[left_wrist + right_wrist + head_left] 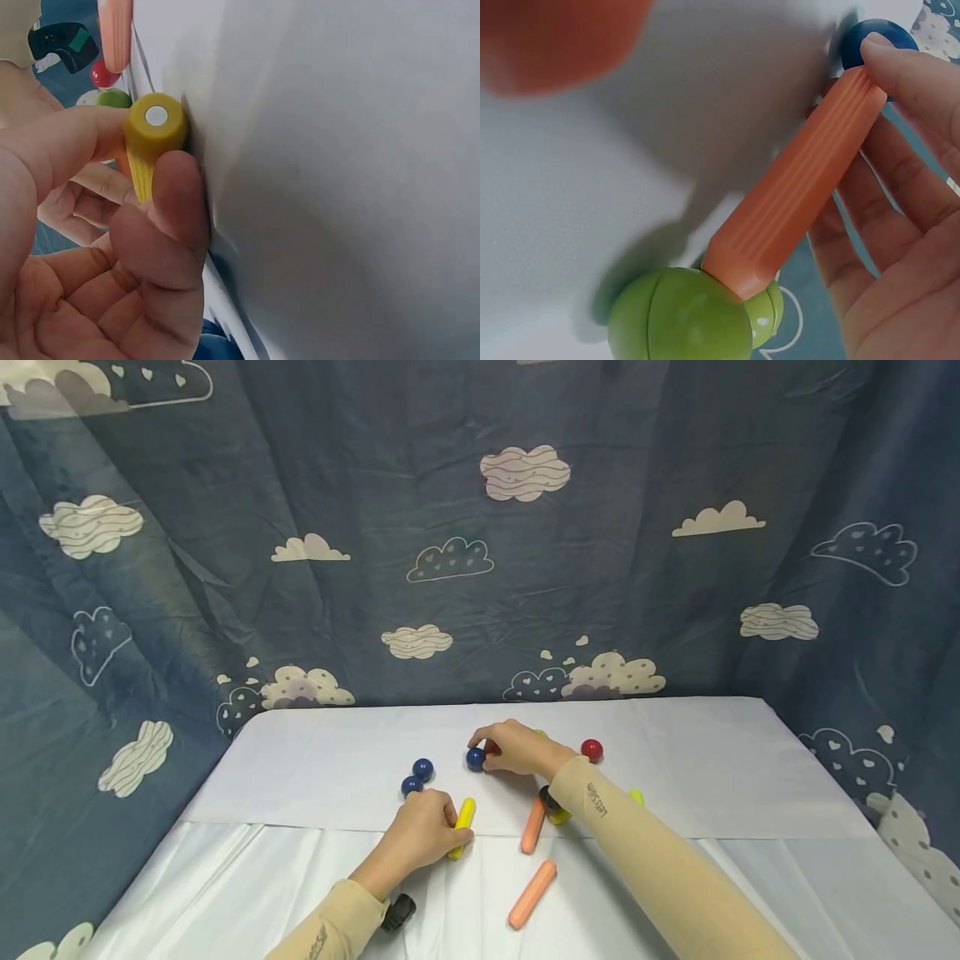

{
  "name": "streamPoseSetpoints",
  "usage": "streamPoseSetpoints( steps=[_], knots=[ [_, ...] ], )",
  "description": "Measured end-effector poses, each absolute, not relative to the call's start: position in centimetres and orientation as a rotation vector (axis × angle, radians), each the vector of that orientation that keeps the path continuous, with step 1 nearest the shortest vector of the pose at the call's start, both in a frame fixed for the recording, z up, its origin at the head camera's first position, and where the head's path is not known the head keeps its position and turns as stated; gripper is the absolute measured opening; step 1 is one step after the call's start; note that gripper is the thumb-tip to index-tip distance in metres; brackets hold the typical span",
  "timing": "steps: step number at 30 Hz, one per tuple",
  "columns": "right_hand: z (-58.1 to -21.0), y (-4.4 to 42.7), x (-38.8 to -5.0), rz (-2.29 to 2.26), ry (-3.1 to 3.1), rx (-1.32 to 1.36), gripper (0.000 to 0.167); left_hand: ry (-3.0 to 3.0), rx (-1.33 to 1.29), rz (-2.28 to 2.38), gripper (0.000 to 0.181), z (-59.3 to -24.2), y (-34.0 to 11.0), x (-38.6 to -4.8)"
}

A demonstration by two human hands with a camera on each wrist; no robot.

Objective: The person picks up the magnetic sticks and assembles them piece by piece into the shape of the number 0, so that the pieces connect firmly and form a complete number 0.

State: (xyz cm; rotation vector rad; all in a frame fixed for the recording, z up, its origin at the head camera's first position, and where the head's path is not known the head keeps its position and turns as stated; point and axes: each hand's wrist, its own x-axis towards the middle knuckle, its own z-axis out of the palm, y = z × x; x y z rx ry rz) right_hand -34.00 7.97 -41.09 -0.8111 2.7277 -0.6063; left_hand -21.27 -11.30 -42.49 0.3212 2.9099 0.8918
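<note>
The left hand [430,828] pinches a yellow stick [465,816] between thumb and finger; in the left wrist view the stick's round end [156,133] faces the camera. Farther back, the right hand [519,748] has its thumb and fingertips round a blue ball [476,759]. The right wrist view shows that ball [879,36] under the thumb tip, at one end of an orange stick [799,184]. A green ball [679,315] is at the stick's other end. Whether the hand also grips this stick, I cannot tell.
Two blue balls [423,769] lie beyond the left hand, a red ball [592,750] right of the right hand. Two orange sticks [532,894] lie between the arms. A yellow piece [559,817] and a green one [637,796] show beside the right sleeve. A patterned curtain [450,610] stands behind.
</note>
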Motion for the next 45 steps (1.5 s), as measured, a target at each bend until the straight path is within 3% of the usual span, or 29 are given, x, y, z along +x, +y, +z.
streamPoseSetpoints(
  steps=[20,45],
  knots=[
    [-41.2,8.2,-33.9,-0.583,2.748,-0.819,0.036,2.698,0.153,1.236,0.023,-43.1,-10.4,-22.8],
    [-41.1,8.1,-33.7,-0.553,2.771,-0.84,0.035,2.724,0.124,1.275,0.022,-43.5,-9.7,-24.3]
  ],
)
